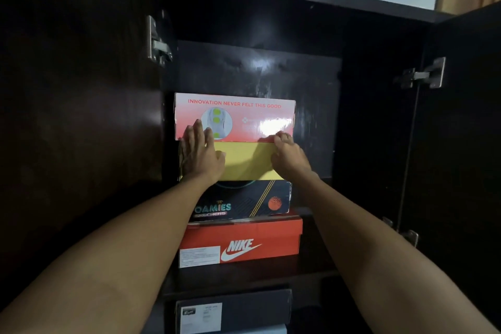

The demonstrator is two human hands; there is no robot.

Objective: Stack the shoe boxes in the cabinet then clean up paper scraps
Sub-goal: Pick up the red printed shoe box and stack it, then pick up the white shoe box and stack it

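Inside the dark cabinet (pixel 379 116), doors swung wide. At left, left hand (pixel 200 153) pressed flat, fingers (pixel 197 130) straight and slightly spread, palm on the yellow box (pixel 246 161), tips reaching up onto the pink box (pixel 235 116) stacked directly above. At right, right hand (pixel 288 156) with fingers curled, knuckles bent at the seam where pink meets yellow, touching both; whether pinching anything, cannot tell. Below both hands, a dark Skechers box (pixel 252 202), then an orange Nike box (pixel 244 241). Lower shelf: another dark box (pixel 244 309).
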